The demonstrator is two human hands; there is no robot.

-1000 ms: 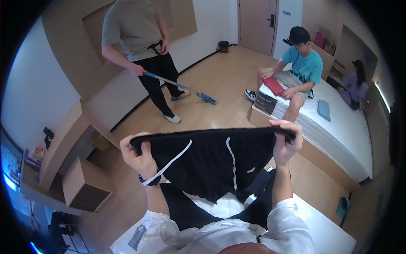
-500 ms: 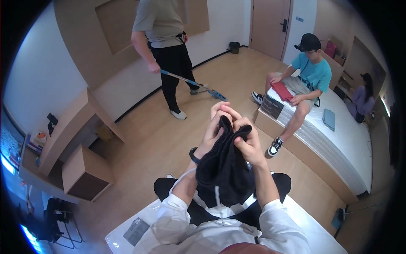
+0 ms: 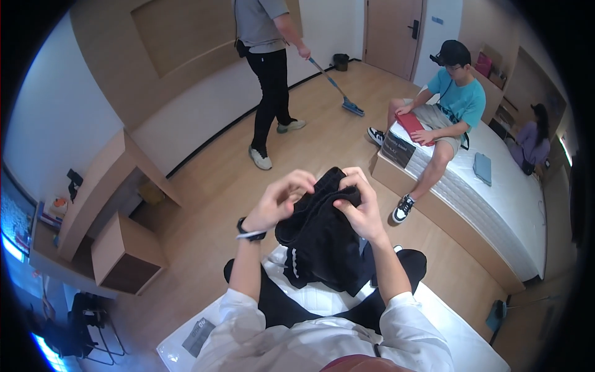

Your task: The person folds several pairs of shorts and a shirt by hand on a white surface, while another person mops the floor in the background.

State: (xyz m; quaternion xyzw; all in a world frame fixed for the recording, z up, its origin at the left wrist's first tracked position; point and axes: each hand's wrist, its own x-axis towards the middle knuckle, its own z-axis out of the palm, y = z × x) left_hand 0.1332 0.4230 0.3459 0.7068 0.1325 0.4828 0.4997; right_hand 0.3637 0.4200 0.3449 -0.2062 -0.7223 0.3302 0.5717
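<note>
A black garment (image 3: 328, 235) hangs bunched in front of me over my lap. Its top edge looks gathered like a waistband, and a short white cord shows on its left side. My right hand (image 3: 361, 208) pinches that top edge between thumb and fingers. Beside it, my left hand (image 3: 279, 199) has its fingers curved and apart, with the fingertips close to the fabric's left edge; whether they touch it is unclear. A dark watch and a pale band circle my left wrist.
I sit on a white plastic-covered mattress (image 3: 176, 344). Ahead, a standing person holds a blue mop (image 3: 353, 106). To the right, a seated person handles red cloth (image 3: 414, 129) on another mattress (image 3: 502, 208), with folded blue-grey cloth (image 3: 483, 168) alongside. A wooden cabinet (image 3: 127, 251) stands left.
My left hand has come off the garment's top edge and moved left. The garment's folds have spread wider in my right hand. The person with the mop has stepped away to the right.
</note>
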